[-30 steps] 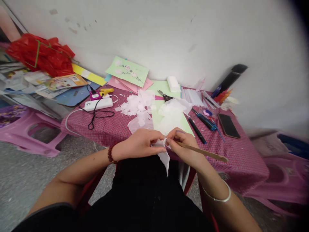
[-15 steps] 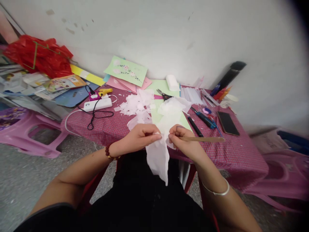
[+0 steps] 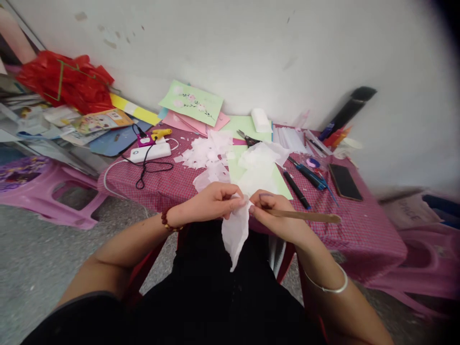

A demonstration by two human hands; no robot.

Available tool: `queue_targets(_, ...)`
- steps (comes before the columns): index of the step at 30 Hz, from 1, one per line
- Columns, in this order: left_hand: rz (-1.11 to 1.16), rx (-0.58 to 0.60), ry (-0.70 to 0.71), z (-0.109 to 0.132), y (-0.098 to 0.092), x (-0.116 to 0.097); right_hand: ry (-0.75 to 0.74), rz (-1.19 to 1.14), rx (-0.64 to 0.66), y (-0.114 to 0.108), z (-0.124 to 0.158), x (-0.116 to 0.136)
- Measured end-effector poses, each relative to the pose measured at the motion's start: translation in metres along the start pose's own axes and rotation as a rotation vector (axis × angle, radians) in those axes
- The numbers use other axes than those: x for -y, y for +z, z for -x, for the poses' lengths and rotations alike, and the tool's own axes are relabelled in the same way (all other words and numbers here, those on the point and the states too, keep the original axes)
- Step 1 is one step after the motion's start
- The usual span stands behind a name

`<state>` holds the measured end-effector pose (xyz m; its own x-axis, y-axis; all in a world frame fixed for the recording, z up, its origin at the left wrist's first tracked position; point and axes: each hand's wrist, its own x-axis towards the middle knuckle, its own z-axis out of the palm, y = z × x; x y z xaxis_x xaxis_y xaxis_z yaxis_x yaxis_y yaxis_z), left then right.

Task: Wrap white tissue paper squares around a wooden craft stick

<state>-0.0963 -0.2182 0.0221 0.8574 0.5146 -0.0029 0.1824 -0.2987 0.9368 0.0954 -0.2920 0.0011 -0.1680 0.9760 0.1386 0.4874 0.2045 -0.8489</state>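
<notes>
A thin white sheet hangs down over my lap from between my fingertips. My left hand pinches its upper edge with thumb and forefinger. Close beside it, my right hand also pinches the sheet's top, and a flat wooden stick lies in that hand, pointing right. Beyond my hands, crumpled white sheets rest on a green paper. Torn white scraps are heaped to their left.
The checked tablecloth bears black scissors, a black pen, a blue-handled tool, a phone and a white power strip. A painted green card leans near the wall.
Both hands have drawn closer together at the sheet's top. The hanging sheet looks narrower, and its lower tip has shifted left. The whole view has shifted slightly.
</notes>
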Motion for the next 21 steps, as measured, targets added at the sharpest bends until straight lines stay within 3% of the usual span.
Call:
queue_targets(6, -0.163, 0.073, 0.054, 0.0, 0.001, 0.006, 0.044, -0.061, -0.068, 0.001, 0.003, -0.007)
queue_targets(8, -0.255, 0.001, 0.156, -0.001, 0.003, 0.007, 0.052, -0.077, -0.078, 0.002, 0.003, -0.006)
queue_targets(12, -0.34, -0.265, 0.398, 0.0, 0.004, 0.009, 0.049, -0.096, -0.126, 0.004, 0.003, -0.007)
queue_targets(15, -0.291, -0.38, 0.471, 0.004, 0.003, 0.008, 0.045, -0.087, -0.15, 0.004, 0.003, -0.011)
queue_targets(17, -0.238, -0.373, 0.43, 0.006, 0.003, 0.007, 0.043, -0.072, -0.168, 0.003, 0.004, -0.013)
queue_targets(21, -0.241, -0.289, 0.205, 0.008, 0.005, 0.006, 0.013, -0.017, -0.196, -0.003, 0.009, -0.005)
